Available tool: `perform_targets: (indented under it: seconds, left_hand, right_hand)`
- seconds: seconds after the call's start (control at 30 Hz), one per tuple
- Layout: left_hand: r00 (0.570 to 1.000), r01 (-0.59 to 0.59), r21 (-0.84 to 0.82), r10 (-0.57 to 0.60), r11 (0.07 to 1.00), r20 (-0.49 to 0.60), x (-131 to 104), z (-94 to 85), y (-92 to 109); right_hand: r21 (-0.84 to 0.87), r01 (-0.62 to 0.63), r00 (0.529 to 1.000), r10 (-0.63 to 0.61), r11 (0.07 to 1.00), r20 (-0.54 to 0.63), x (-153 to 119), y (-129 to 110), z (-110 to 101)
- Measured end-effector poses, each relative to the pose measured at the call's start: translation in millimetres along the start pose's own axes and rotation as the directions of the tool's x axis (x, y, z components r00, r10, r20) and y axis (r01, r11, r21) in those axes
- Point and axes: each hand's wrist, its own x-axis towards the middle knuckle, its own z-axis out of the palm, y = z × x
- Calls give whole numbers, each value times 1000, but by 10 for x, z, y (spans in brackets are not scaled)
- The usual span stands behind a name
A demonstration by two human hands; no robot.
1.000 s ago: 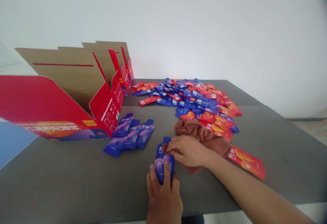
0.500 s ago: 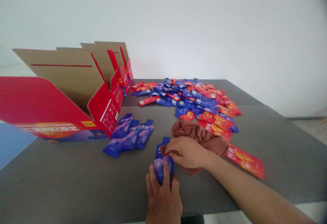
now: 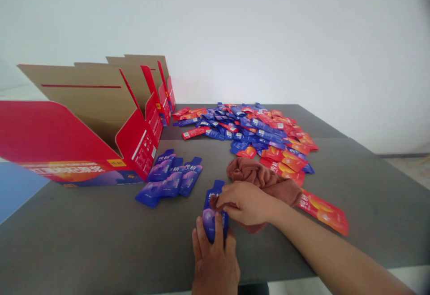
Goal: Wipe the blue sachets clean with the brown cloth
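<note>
A blue pouch with purple fruit on it [image 3: 208, 218] lies face up on the grey table, its spout end pointing away from me. My left hand [image 3: 215, 257] rests on its lower end, fingers spread and pressing it down. A brown cloth [image 3: 257, 174] is bunched in my right hand [image 3: 247, 203], and a pinched corner of it touches the middle of the pouch. The rest of the cloth drapes on the table to the right, partly over a red pouch [image 3: 324, 212]. Several blue pouches [image 3: 171, 178] overlap to the left of my hands.
Open red cartons [image 3: 137, 151] with raised brown flaps stand in a row at the left. A large heap of blue and red pouches [image 3: 255, 129] spreads over the back of the table [image 3: 134, 245]. Behind it rises a white wall [image 3: 251, 39].
My right hand and the cloth corner have shifted slightly towards me along the pouch, baring more of its upper print. The left hand has stayed where it was.
</note>
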Motion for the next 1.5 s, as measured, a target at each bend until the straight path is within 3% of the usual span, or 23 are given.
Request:
perform_targets:
  seconds: [0.5,0.87,1.23,1.5]
  left_hand:
    - [1000,23,1,-23,1000,16,14,-18,21]
    - [1000,13,-12,-13,1000,13,14,-23,6]
    - [1000,6,3,-6,1000,0,18,-28,18]
    - [1000,16,-7,-16,1000,11,21,-32,18]
  right_hand:
    - [-70,-147,987,142,987,-75,31,70,46]
    - [-17,6,1000,-6,1000,-3,-4,2,4]
    - [-69,-126,989,120,990,-85,33,81,41]
    - [-31,-55,998,54,998,-43,5,44,14]
